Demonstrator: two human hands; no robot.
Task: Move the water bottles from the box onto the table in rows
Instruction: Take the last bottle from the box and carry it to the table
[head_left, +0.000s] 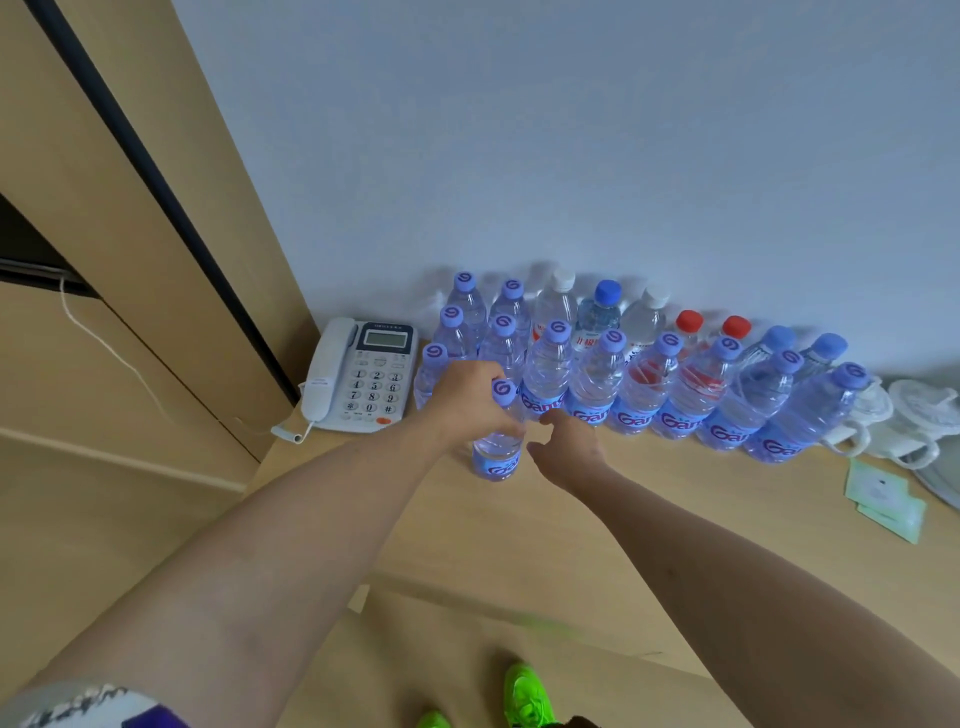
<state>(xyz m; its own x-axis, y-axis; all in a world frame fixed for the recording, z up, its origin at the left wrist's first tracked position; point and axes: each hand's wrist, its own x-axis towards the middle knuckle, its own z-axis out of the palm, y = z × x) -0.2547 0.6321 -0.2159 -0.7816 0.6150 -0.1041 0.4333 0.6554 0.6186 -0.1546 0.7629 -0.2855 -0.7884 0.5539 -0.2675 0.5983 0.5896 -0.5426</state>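
Note:
My left hand (467, 400) grips the shoulder of a clear water bottle (496, 452) with a purple cap and a blue label, which stands upright on the wooden table (649, 525) in front of the others. Just right of that bottle, my right hand (566, 441) has loosely curled fingers and holds nothing. Behind them a row of several matching purple-capped bottles (592, 384) runs to the right. More bottles with white, blue and red caps (608, 312) line the wall. A cardboard box flap (447, 649) shows blurred below the table's front edge.
A white desk telephone (358, 374) sits left of the bottles beside a wooden cabinet (104, 260). White cups (914, 415) and pale green packets (883, 499) lie at the table's right end. Green shoes (527, 696) show on the floor below.

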